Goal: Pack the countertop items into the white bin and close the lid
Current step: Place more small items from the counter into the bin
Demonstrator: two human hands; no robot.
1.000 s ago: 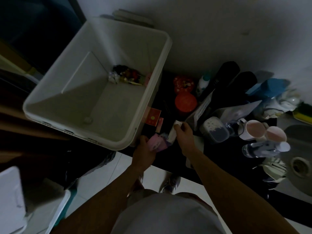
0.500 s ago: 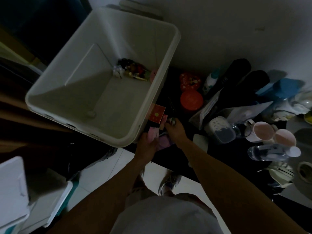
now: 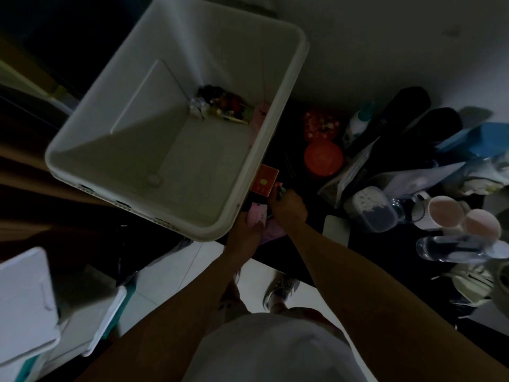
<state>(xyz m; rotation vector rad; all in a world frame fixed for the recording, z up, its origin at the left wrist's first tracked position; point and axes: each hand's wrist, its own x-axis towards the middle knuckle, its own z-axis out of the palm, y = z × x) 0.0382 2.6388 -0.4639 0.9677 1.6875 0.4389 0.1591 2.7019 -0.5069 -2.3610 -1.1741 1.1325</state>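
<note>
The left hand (image 3: 247,230) pinches a pink packet (image 3: 257,215) between thumb and fingers; the right hand (image 3: 289,209) curls round a small dark item (image 3: 281,192), too dim to identify, both at the countertop (image 3: 380,257) edge just beside the white bin (image 3: 243,199). The packet looks light, thin and bendy, best pinched across its flat faces, its long axis pointing roughly toward the red card (image 3: 265,180).

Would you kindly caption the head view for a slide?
Left hand grips a pink packet; right hand grasps another small item beside the white bin.
</note>
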